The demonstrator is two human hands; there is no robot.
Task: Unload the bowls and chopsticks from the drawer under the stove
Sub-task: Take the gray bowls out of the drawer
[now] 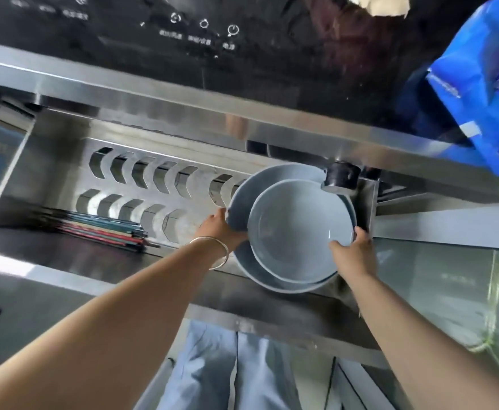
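The bowls (295, 229) are a nested stack of grey-blue glazed ware, a smaller one sitting inside at least one wider one, at the right end of the open drawer (65, 255) under the stove (183, 39). They look like ceramic: stiff, fairly heavy as a stack, smooth enough to slip, and likely to chip if knocked against the steel walls. The sound hold is probably at opposite rims with support from beneath, lifting the stack level so the inner bowl does not slide. The left hand (221, 227) grips the left rim of the outer bowl, thumb on top and fingers curled beneath it; the right hand (356, 247) clasps the right side, thumb hooked over the inner bowl's rim. The chopsticks (103, 229), a bundle with coloured ends, lie flat at the left of the drawer, well apart from the bowls; they should be light and stiff but apt to scatter unless gathered as a bunch. How many bowls are stacked is hard to tell, since only rims show, and whether the stack rests on the drawer floor or is lifted is unclear. The fingers under the bowls are hidden. A black knob (341, 174) sits just beside the stack's far edge, and a blue bag (479, 93) is cut off at the upper right.
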